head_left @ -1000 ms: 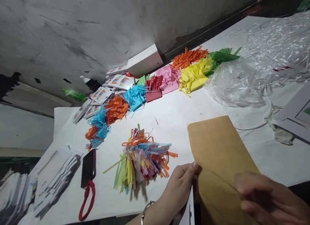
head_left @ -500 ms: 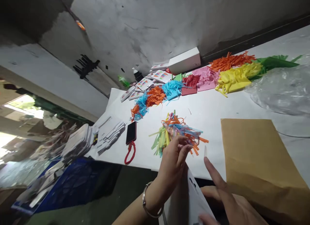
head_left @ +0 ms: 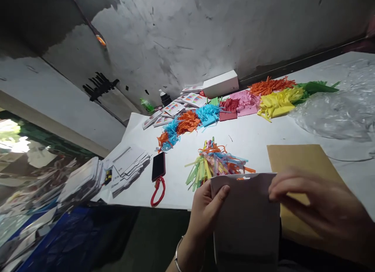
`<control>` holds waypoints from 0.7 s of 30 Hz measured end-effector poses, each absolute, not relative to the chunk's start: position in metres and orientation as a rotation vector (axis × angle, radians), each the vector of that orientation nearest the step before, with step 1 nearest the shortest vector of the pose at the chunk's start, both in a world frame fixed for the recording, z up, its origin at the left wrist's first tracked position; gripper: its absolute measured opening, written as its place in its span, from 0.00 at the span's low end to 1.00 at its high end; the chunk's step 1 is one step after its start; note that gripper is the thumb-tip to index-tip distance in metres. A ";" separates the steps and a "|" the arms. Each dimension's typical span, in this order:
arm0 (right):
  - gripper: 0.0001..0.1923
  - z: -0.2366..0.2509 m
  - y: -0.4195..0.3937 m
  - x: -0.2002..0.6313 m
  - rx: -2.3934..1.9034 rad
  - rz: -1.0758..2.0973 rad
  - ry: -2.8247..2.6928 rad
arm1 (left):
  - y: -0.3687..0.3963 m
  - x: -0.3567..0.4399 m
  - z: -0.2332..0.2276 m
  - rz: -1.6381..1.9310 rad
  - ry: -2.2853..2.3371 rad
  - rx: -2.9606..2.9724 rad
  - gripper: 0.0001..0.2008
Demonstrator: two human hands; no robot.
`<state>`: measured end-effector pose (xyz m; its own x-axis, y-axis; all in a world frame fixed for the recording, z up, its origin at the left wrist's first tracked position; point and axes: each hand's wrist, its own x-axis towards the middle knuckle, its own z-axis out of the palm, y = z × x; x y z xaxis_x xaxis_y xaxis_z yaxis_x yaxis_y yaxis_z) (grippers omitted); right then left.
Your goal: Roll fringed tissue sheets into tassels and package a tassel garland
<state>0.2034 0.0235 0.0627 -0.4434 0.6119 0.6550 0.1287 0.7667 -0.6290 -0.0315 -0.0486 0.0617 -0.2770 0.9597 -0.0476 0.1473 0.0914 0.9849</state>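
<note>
My left hand grips the left edge of a flat white card pack, its thumb lying over the near face. The pack stands upright in front of me, shaded grey, with a hang hole near its top edge. My right hand is at the pack's upper right edge, blurred by motion, with fingertips and thumb pinched together there. Just behind the pack's top lies a bunch of multicoloured paper tassels, partly covered by it. A silver bangle circles my left wrist.
Along the back lie fringed paper bundles, printed card packs and a white box. Clear plastic and a brown paper sheet are right. Left are a phone and stacked white cards.
The white card pack has risen and turned its flat face towards me. My left hand has gone from pinching above it to gripping its left edge; my right hand has reached its upper right edge.
</note>
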 end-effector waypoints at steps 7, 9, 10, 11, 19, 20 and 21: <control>0.07 0.060 0.019 0.181 -0.680 0.863 -2.071 | -0.040 -0.023 0.053 1.266 1.494 1.124 0.20; 0.07 0.057 0.021 0.177 -0.682 0.778 -2.060 | -0.040 -0.022 0.051 1.260 1.500 1.120 0.20; 0.06 0.055 0.021 0.176 -0.676 0.735 -2.056 | -0.041 -0.021 0.050 1.259 1.507 1.113 0.19; 0.06 0.053 0.022 0.175 -0.668 0.696 -2.055 | -0.041 -0.021 0.050 1.259 1.515 1.109 0.19; 0.08 0.037 0.019 0.169 -0.611 0.462 -2.082 | -0.040 -0.021 0.049 1.239 1.471 1.127 0.18; 0.09 0.036 0.018 0.169 -0.612 0.428 -2.090 | -0.039 -0.020 0.050 1.240 1.456 1.101 0.18; 0.09 0.034 0.017 0.170 -0.616 0.389 -2.097 | -0.039 -0.019 0.050 1.241 1.441 1.066 0.18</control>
